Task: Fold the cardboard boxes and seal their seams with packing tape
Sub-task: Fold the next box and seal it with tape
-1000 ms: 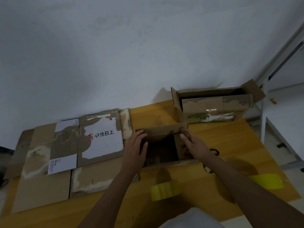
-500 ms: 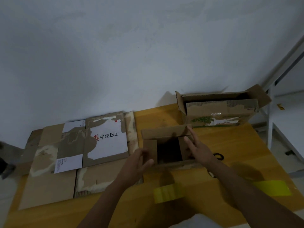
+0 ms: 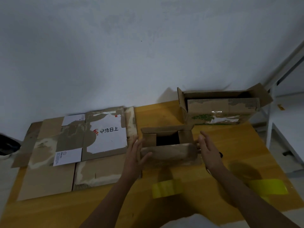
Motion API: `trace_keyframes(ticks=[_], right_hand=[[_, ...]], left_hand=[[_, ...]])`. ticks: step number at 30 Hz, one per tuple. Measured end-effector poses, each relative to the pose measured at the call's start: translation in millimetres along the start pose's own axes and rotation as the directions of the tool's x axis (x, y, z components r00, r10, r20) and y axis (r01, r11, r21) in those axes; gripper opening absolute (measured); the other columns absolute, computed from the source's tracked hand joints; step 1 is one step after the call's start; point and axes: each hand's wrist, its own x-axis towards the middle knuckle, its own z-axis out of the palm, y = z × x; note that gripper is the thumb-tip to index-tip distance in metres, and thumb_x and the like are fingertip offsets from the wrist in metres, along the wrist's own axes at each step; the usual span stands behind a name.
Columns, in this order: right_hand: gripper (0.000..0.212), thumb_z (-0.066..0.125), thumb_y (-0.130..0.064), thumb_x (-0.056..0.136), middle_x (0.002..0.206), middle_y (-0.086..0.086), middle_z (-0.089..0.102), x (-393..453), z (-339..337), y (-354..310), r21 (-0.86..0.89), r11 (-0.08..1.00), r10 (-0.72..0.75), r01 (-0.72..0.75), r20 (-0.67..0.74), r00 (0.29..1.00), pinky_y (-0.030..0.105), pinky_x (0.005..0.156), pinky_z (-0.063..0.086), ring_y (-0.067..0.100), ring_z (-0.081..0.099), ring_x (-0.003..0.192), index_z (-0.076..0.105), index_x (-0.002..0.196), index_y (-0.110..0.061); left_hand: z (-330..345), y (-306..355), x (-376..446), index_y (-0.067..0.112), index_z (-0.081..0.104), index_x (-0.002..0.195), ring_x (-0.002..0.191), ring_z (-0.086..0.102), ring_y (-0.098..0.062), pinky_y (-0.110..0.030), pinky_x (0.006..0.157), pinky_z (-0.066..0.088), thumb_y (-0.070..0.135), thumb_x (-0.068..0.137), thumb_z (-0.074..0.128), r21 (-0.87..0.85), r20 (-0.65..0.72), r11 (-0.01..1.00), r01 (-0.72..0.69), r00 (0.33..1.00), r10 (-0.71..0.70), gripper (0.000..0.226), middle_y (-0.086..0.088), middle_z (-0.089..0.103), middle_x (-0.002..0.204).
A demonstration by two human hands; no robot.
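Both hands are open, holding nothing: the left hand [image 3: 137, 155] touches the small cardboard box [image 3: 169, 145] at the middle of the yellow table [image 3: 230, 139], the right hand [image 3: 208, 150] hovers just beside it. They gripped flaps a moment ago; the near flap has since risen. The tape roll [image 3: 167, 188] waits nearby.

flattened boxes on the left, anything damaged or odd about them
Yes. The flattened boxes have their printed facing torn away in ragged patches, baring brown board. They lie overlapping, slightly askew on the table.
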Motion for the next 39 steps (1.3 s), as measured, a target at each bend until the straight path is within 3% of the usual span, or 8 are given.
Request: trace_keyframes(ticks=[5, 9, 13, 18, 29, 34, 37, 39], right_hand=[[0.065, 0.032, -0.054, 0.094, 0.144, -0.019, 0.026, 9, 4, -31, -0.031, 0.995, -0.095, 0.097, 0.068, 0.993, 0.028, 0.109, 0.027, 0.001, 0.026, 0.132, 0.021, 0.154, -0.030], [0.049, 0.029, -0.046, 0.102, 0.134, -0.007, 0.045, 20, 10, -32, -0.113, 0.990, -0.074, 0.084, 0.091, 0.993, 0.026, 0.101, 0.031, 0.007, 0.040, 0.122, 0.050, 0.138, -0.021], [0.032, 0.042, -0.033, 0.103, 0.110, 0.003, 0.046, 26, 14, -8, -0.353, 0.934, -0.049, 0.058, 0.033, 0.998, 0.032, 0.085, 0.043, 0.023, 0.055, 0.104, 0.064, 0.107, -0.010], [0.048, 0.044, -0.023, 0.103, 0.159, -0.001, 0.020, 23, 17, 11, -0.536, 0.819, -0.145, 0.203, 0.149, 0.978, 0.037, 0.093, 0.049, 0.024, 0.049, 0.128, 0.032, 0.149, -0.019], [0.051, 0.039, -0.023, 0.104, 0.162, -0.004, 0.012, 25, 16, 8, -0.578, 0.780, -0.145, 0.240, 0.207, 0.968, 0.039, 0.103, 0.042, 0.025, 0.035, 0.138, 0.026, 0.153, -0.022], [0.025, 0.060, -0.016, 0.093, 0.118, 0.000, 0.048, -5, 27, -3, -0.584, 0.621, -0.541, 0.523, 0.164, 0.825, 0.033, 0.084, 0.047, 0.018, 0.049, 0.104, 0.054, 0.117, -0.020], [0.000, 0.051, -0.024, 0.096, 0.088, -0.011, 0.048, -33, 37, -1, -0.451, 0.685, -0.486, 0.572, 0.301, 0.820, 0.027, 0.063, 0.044, 0.005, 0.047, 0.075, 0.051, 0.096, -0.025], [0.017, 0.044, -0.038, 0.097, 0.089, -0.011, 0.053, -45, 47, 11, -0.432, 0.707, -0.384, 0.561, 0.432, 0.816, 0.030, 0.066, 0.048, 0.005, 0.050, 0.077, 0.055, 0.098, -0.024]], left_hand=[[16, -7, 4, 0.039, 0.009, 0.150, 0.149, -0.001, -0.011, -0.046, 0.115, 0.028, 0.041, 0.081, 0.072, 0.033, -0.103, 0.994, 0.106, 0.989, -0.103, 0.093, 0.011, -0.012, 0.162], [14, -13, 8, 0.051, -0.007, 0.151, 0.152, -0.007, -0.017, -0.060, 0.116, 0.026, 0.054, 0.084, 0.063, 0.131, -0.079, 0.991, -0.013, 0.997, 0.024, 0.096, 0.008, -0.017, 0.164], [14, -20, 10, 0.053, 0.001, 0.152, 0.153, -0.003, -0.021, -0.061, 0.117, 0.023, 0.059, 0.092, 0.053, 0.221, -0.012, 0.972, -0.076, 0.997, 0.081, 0.079, 0.009, -0.013, 0.164], [14, -23, 11, 0.042, 0.012, 0.154, 0.152, -0.012, -0.015, -0.059, 0.119, 0.011, 0.060, 0.101, 0.013, 0.484, 0.206, 0.846, -0.222, 0.969, 0.136, 0.055, 0.018, -0.010, 0.163], [2, -17, 45, 0.024, 0.039, 0.142, 0.152, 0.003, -0.031, -0.061, 0.119, 0.011, 0.084, 0.082, 0.037, 0.615, 0.443, 0.640, -0.460, 0.873, 0.203, 0.086, -0.018, 0.010, 0.163], [1, -20, 42, 0.036, 0.029, 0.153, 0.149, 0.015, -0.038, -0.053, 0.118, 0.009, 0.075, 0.091, 0.031, 0.641, 0.461, 0.553, -0.532, 0.843, 0.277, 0.074, -0.024, 0.019, 0.160], [2, -19, 40, 0.034, 0.032, 0.153, 0.148, 0.019, -0.039, -0.052, 0.116, 0.012, 0.074, 0.092, 0.028, 0.645, 0.443, 0.546, -0.535, 0.844, 0.303, 0.073, -0.025, 0.021, 0.159], [2, -20, 39, 0.034, 0.032, 0.153, 0.148, 0.019, -0.039, -0.052, 0.115, 0.013, 0.074, 0.092, 0.027, 0.645, 0.439, 0.552, -0.529, 0.847, 0.299, 0.073, -0.025, 0.020, 0.159]])
